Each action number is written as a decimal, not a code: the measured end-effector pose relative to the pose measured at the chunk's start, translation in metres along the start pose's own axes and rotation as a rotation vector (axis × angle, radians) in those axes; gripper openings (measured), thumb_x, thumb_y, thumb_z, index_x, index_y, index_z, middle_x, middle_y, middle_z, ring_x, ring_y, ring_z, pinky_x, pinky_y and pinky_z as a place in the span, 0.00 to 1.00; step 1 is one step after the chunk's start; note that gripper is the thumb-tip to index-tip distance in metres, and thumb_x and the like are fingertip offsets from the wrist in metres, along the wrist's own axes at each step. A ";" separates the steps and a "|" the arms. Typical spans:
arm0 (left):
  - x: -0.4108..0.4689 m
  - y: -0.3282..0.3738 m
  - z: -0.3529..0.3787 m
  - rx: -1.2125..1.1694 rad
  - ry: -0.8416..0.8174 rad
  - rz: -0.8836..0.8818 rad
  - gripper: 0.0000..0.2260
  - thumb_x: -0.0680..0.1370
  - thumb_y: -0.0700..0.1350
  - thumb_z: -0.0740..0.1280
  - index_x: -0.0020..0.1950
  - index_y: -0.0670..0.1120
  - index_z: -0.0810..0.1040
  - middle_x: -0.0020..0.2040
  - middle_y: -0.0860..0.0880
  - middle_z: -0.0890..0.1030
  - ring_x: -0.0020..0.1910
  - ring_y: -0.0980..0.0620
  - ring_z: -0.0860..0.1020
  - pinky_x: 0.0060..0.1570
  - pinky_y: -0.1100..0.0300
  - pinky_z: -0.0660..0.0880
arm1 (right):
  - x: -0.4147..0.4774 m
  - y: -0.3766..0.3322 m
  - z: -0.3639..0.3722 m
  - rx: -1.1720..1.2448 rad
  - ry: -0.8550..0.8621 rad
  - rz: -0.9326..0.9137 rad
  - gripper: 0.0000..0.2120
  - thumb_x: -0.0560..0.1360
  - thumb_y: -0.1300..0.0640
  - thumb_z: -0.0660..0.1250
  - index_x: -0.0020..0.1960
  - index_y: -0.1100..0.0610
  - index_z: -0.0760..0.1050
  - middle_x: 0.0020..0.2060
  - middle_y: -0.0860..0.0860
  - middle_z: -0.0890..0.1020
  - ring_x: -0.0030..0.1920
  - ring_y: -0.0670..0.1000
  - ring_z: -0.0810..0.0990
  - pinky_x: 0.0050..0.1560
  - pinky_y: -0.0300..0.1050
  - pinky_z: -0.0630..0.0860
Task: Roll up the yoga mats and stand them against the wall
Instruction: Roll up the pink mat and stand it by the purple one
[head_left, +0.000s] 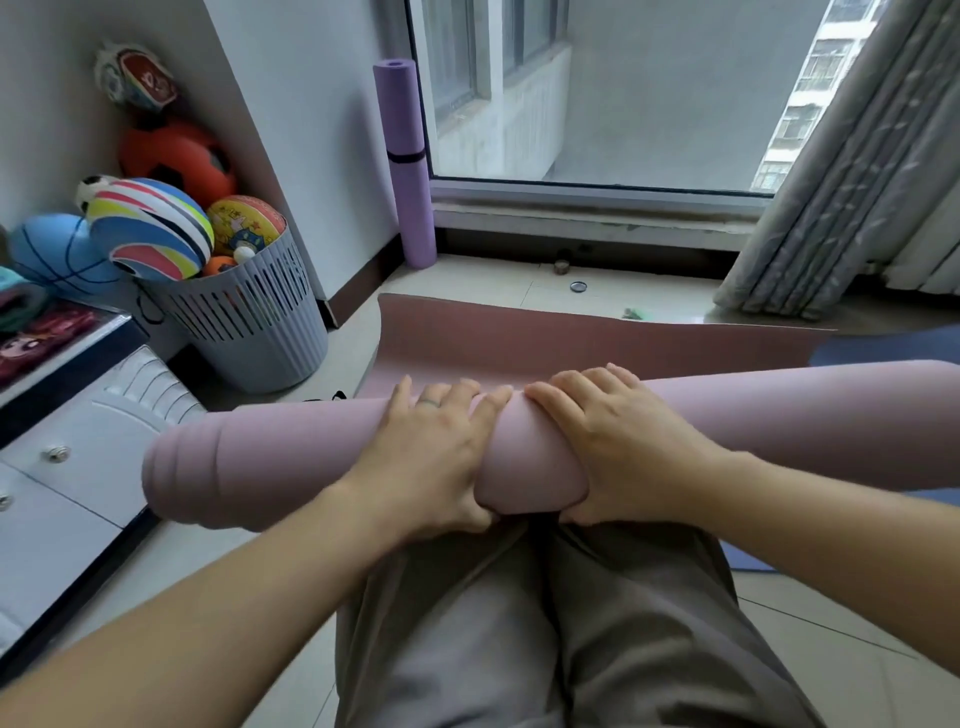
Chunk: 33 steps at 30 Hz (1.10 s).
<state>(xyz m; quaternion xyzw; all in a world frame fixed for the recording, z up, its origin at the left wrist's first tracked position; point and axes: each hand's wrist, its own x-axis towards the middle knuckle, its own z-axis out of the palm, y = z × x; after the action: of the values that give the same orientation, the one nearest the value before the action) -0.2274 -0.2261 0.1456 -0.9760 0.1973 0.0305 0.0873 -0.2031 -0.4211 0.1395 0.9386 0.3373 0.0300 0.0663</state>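
Observation:
A pink yoga mat lies across my lap, rolled into a thick tube, with a short flat stretch still spread on the floor toward the window. My left hand grips the roll at its middle, fingers over the top and thumb underneath. Right beside it, my right hand grips the roll the same way. A purple rolled mat with a black strap stands upright against the wall by the window. The edge of a blue mat lies on the floor at right.
A grey slatted basket full of balls stands at the left by the wall. A low white cabinet sits at the near left. A grey curtain hangs at the right. Small bits lie on the tiles below the window.

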 end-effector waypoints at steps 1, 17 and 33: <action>0.001 -0.003 -0.006 -0.004 0.010 0.019 0.49 0.65 0.67 0.68 0.76 0.53 0.45 0.70 0.49 0.64 0.66 0.46 0.68 0.70 0.42 0.57 | 0.002 0.001 -0.008 0.010 -0.046 0.003 0.51 0.57 0.29 0.69 0.71 0.53 0.59 0.60 0.51 0.73 0.57 0.56 0.74 0.61 0.55 0.71; -0.031 0.002 -0.021 0.000 0.047 0.112 0.39 0.66 0.68 0.67 0.71 0.52 0.62 0.68 0.50 0.60 0.68 0.48 0.62 0.73 0.46 0.52 | -0.027 -0.007 -0.028 0.101 -0.088 -0.080 0.42 0.59 0.28 0.67 0.65 0.50 0.63 0.61 0.48 0.68 0.59 0.52 0.68 0.63 0.48 0.66; -0.005 0.001 0.001 0.036 -0.014 -0.032 0.49 0.68 0.66 0.67 0.77 0.47 0.44 0.76 0.46 0.54 0.74 0.46 0.57 0.72 0.39 0.45 | -0.014 -0.003 -0.004 -0.045 -0.168 0.060 0.57 0.59 0.29 0.70 0.76 0.56 0.51 0.73 0.57 0.63 0.71 0.63 0.65 0.69 0.67 0.59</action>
<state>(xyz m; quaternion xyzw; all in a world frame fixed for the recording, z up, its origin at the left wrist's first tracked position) -0.2327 -0.2244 0.1450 -0.9770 0.1818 0.0322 0.1069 -0.2166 -0.4272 0.1427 0.9458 0.3014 -0.0393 0.1145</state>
